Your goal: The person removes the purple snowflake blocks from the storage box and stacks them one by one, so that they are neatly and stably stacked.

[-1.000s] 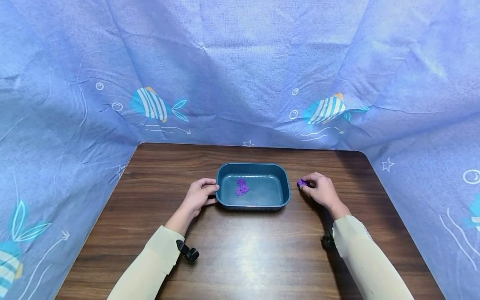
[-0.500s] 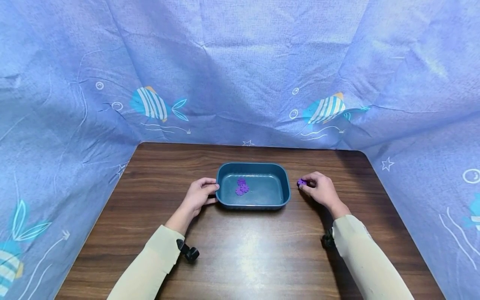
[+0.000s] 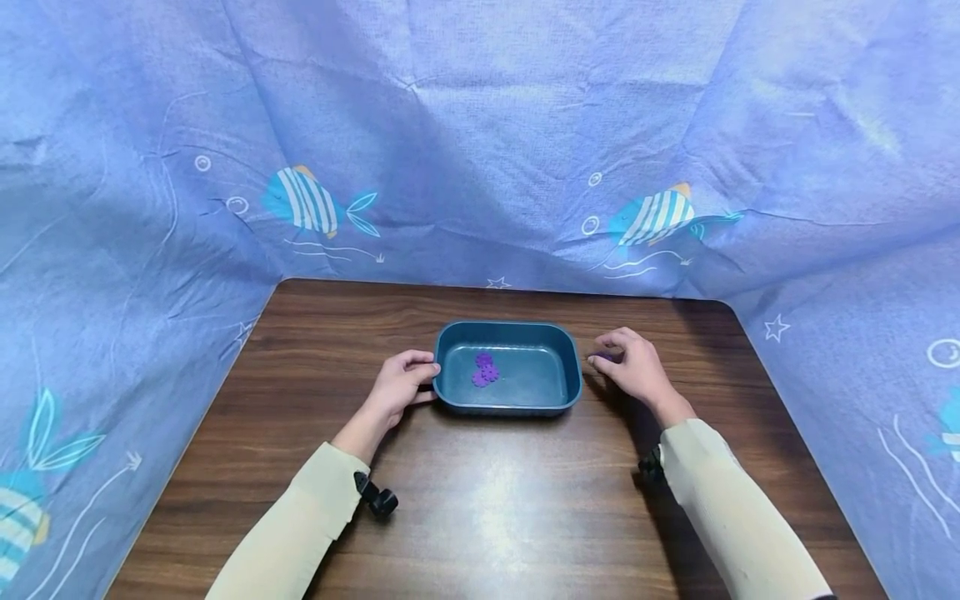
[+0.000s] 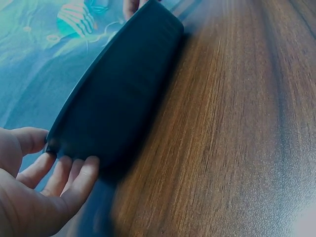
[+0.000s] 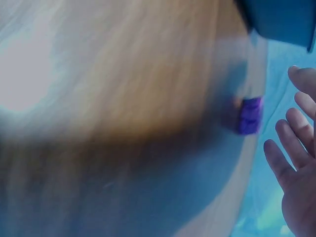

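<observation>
Your left hand [image 3: 397, 385] grips the dark teal box [image 3: 508, 409] at its left short end. The thumb and fingers are bent around the rim with only the thin wall between them, and in the left wrist view several fingertips rest against the outside of this wall. The box stands upright on the brown wooden table [image 3: 465, 508], stretching from these fingers toward your other hand. Inside it, to the right of your left fingers and near to them, lie a few purple pieces [image 3: 486, 369] with notched edges, close together, some of them overlapping.

Your right hand [image 3: 633, 367] is just beside the opposite end of the box, apart from its rim. The fingers are spread and slightly curved, the thumb is well away from them, and they hold nothing. The small purple stack [image 5: 251, 116] is near these fingertips but does not touch them in the right wrist view, where it is blurred. From the head, only a little of it shows between thumb and forefinger; the rest is hidden by the hand.

Beyond the fingers of both hands, behind the table, hangs a blue curtain [image 3: 480, 167] with striped fish.
</observation>
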Demonstrator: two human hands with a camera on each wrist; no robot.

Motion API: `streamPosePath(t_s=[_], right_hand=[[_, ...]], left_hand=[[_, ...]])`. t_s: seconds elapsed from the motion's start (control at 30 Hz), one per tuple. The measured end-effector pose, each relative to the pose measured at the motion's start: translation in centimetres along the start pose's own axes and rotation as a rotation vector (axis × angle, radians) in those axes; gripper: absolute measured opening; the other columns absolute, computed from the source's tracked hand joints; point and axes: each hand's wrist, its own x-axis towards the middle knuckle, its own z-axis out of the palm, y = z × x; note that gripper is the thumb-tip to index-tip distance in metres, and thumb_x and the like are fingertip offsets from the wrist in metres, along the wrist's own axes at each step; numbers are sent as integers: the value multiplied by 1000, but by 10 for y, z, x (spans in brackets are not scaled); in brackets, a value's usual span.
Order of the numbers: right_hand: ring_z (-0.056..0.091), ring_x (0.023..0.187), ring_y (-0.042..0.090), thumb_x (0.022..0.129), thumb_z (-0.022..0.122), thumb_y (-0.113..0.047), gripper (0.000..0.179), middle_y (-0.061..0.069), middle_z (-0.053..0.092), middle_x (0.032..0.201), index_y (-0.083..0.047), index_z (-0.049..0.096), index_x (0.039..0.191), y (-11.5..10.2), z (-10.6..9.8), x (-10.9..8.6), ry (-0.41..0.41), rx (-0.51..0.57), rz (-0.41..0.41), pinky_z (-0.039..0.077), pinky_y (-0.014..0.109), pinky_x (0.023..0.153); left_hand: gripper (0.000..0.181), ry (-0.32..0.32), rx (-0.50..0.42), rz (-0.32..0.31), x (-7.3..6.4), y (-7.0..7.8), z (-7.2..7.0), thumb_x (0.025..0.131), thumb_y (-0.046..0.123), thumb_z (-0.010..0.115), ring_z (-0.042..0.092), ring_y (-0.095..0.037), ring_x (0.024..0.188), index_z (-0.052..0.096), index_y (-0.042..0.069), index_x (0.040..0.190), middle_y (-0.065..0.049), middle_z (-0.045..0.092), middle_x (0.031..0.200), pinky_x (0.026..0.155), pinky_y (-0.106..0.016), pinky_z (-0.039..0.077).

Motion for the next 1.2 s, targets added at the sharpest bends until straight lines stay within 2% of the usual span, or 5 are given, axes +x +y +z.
streamPosePath(t_s=[0.23,0.37,0.57,0.9,1.2], right_hand=[[65,88,29,89,79,-17,23,6,68,107,-8,75,111,-25,0,14,11,-9,-98,52,37,70],[61,82,24,89,77,-12,20,5,68,104,-8,76,108,-36,1,20,34,-3,-131,48,32,66],[61,89,23,88,80,-14,22,5,69,104,-7,76,109,-55,8,28,19,43,-177,49,32,66],[64,91,22,87,82,-18,23,9,69,104,-9,76,108,-88,32,40,-102,56,-245,53,35,74],[67,102,22,92,78,-23,30,8,71,114,-7,74,117,-109,60,47,-328,14,-256,59,43,88]], left_hand=[[33,3,1,-2,1,1,1,99,7,66,68,-19,97,60,-3,129,-22,65,122,84,-42,65],[34,1,0,-2,1,2,2,98,6,66,68,-22,100,59,-4,130,-23,65,122,83,-40,65],[35,-3,8,-6,2,4,3,99,7,66,66,-30,107,59,-5,131,-24,64,123,82,-39,65],[35,1,16,0,3,4,4,99,7,66,67,-29,106,59,-5,131,-25,64,123,78,-37,66],[35,0,13,-10,3,6,3,99,7,66,66,-28,108,59,-4,132,-23,63,124,82,-39,65]])
